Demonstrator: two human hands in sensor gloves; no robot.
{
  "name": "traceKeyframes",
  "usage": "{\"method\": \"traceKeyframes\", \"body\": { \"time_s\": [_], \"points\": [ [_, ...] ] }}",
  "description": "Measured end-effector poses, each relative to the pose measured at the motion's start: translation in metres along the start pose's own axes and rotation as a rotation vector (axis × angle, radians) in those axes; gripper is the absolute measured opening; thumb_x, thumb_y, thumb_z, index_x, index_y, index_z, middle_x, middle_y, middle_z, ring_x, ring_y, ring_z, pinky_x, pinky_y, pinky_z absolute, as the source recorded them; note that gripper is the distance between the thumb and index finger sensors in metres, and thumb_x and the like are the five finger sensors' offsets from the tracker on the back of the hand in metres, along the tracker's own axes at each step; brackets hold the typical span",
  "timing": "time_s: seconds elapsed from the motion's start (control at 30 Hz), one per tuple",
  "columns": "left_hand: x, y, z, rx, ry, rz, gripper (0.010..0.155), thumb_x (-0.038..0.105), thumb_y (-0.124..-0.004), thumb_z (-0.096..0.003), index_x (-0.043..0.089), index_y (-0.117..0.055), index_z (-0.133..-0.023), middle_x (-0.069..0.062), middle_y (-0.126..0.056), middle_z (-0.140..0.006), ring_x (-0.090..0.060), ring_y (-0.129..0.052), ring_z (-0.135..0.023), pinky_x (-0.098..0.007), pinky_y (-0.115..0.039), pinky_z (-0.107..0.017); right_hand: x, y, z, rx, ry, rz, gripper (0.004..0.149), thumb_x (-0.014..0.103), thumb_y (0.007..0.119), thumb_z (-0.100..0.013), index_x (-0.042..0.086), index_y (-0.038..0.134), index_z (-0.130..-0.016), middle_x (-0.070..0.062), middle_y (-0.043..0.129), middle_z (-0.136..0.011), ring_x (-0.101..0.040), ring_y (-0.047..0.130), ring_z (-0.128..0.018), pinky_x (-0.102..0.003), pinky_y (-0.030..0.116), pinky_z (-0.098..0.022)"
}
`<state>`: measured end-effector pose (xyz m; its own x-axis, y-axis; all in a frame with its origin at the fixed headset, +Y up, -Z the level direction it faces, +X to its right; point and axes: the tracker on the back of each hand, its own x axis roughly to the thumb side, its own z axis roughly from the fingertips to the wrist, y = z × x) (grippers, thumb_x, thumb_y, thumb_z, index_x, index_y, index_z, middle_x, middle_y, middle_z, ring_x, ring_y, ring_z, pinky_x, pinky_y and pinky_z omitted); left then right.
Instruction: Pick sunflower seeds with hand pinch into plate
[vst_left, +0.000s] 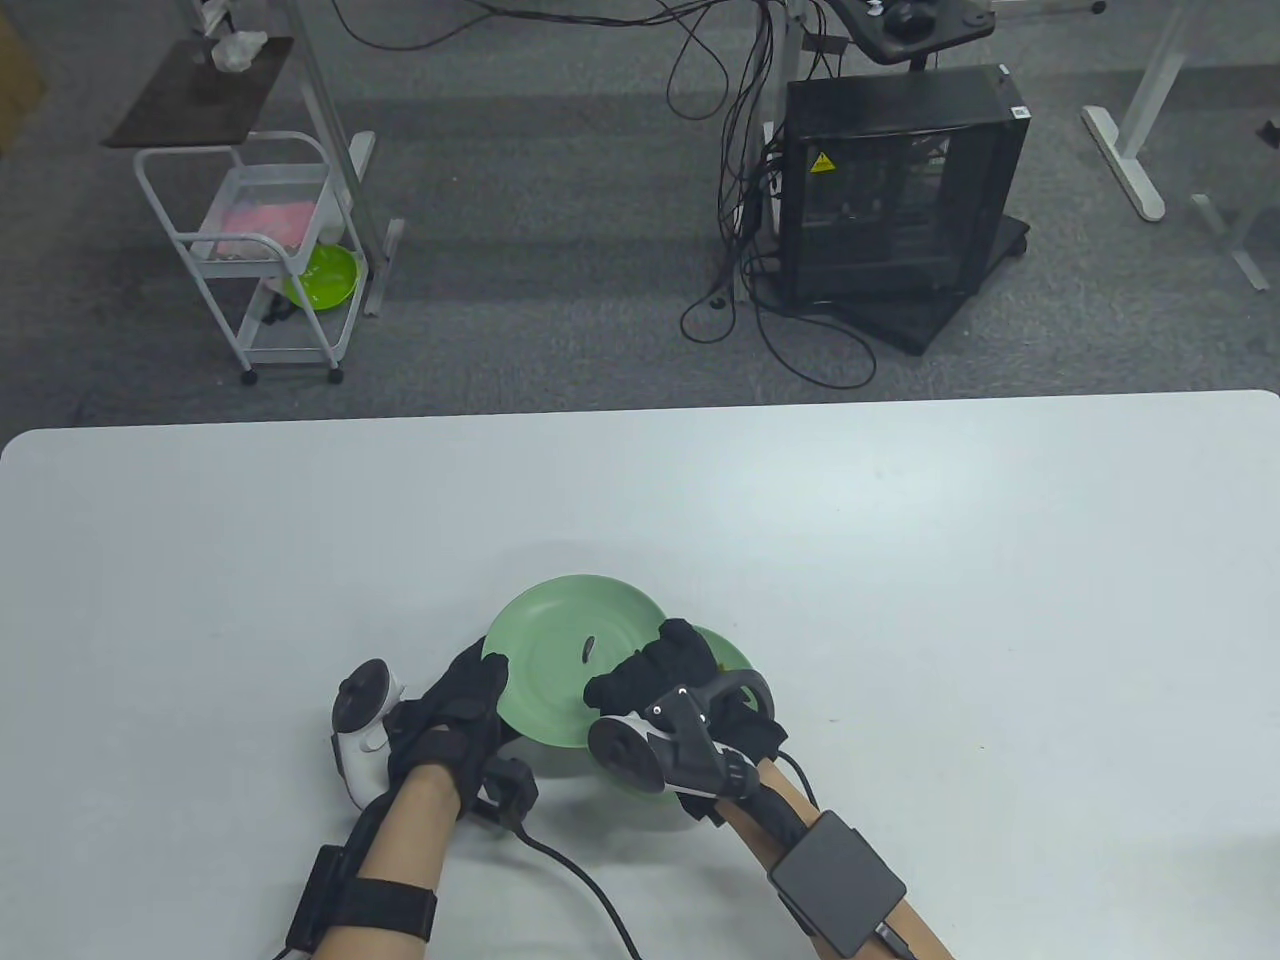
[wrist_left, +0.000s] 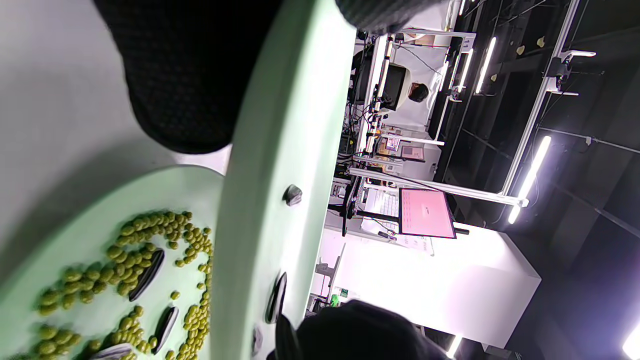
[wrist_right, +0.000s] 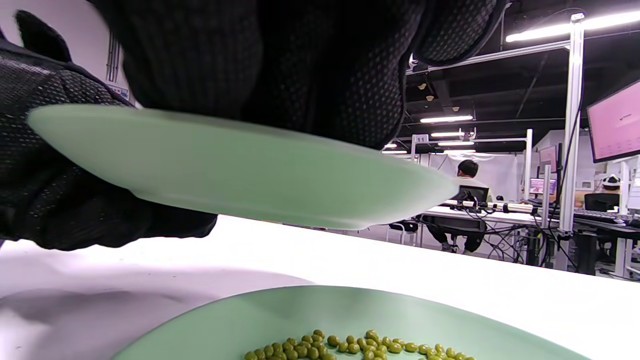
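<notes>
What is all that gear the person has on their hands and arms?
Both hands, left hand and right hand, wear black dotted-fabric gloves. A white and black tracker sits on each hand's back. The forearms carry black strapped boxes, with black cables trailing off.

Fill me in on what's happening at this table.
A person in black sensor gloves has lifted a light green plate off the table. The left hand grips its left edge and the right hand its right edge. That plate carries a few dark sunflower seeds. It hangs over part of a second green plate resting on the table, which holds small green beans mixed with more sunflower seeds.
</notes>
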<state>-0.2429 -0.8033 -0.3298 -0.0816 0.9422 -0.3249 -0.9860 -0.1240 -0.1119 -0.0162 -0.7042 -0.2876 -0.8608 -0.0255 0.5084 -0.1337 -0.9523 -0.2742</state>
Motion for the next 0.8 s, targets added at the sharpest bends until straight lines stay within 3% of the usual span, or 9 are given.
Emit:
{"method": "traceKeyframes", "body": {
  "time_s": [0.8],
  "points": [
    [0.0000, -0.0003, -0.0001, 0.002, -0.003, -0.001, 0.066, 0.032, -0.064, -0.0523, 0.003, -0.039, -0.107, -0.023, -0.068, -0.095, -0.027, -0.098, -0.074, -0.035, -0.094, -0.044, -0.0006, -0.0008, 0.0001, 0.014, -0.010, -0.020, 0.040, 0.043, 0.077, -0.037, 0.042, 0.078, -0.077, 0.017, 0.096, -0.072, -0.010, 0.096, -0.073, -0.054, 0.058, -0.074]
  ]
}}
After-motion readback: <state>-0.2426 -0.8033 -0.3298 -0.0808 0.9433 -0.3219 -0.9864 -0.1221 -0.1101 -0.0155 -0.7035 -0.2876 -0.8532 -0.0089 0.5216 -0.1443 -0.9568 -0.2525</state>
